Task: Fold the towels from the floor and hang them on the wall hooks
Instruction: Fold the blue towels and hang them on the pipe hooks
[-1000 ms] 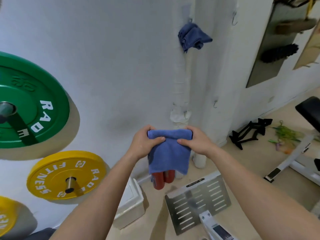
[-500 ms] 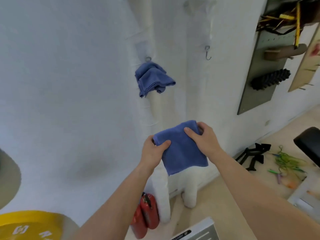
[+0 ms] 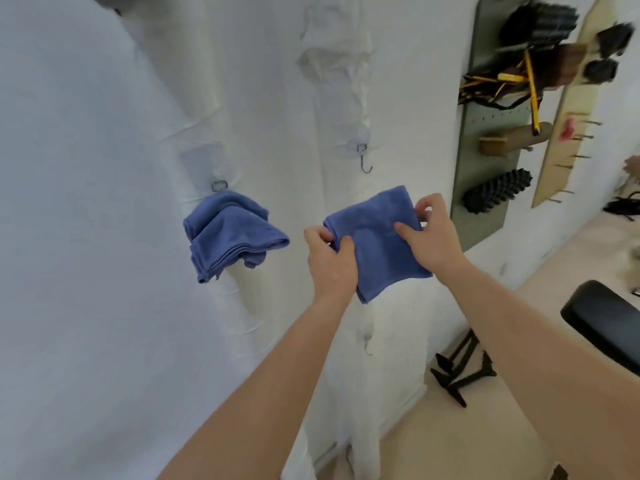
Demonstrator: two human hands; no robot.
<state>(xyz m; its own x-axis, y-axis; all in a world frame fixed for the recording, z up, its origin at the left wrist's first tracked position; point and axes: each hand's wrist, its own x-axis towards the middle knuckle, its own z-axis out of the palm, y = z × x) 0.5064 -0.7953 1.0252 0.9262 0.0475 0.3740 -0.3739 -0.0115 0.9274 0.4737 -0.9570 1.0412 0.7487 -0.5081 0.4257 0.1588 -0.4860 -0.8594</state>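
While both hands pinched the folded towel (image 3: pixel 375 237), left hand (image 3: pixel 330 259), right hand (image 3: pixel 429 233), hanging remained: free hook (image 3: pixel 364 161) at 12 o'clock.

A home gym or fitness room. At right of the frame, a pegboard (image 3: pixel 485 161) holds a spiked roller (image 3: pixel 497 190), straps and bands; a padded black bench (image 3: pixel 606 327) sits at lower right. Towels hang from hooks (image 3: pixel 364 157) on the white wall (image 3: pixel 86 202).
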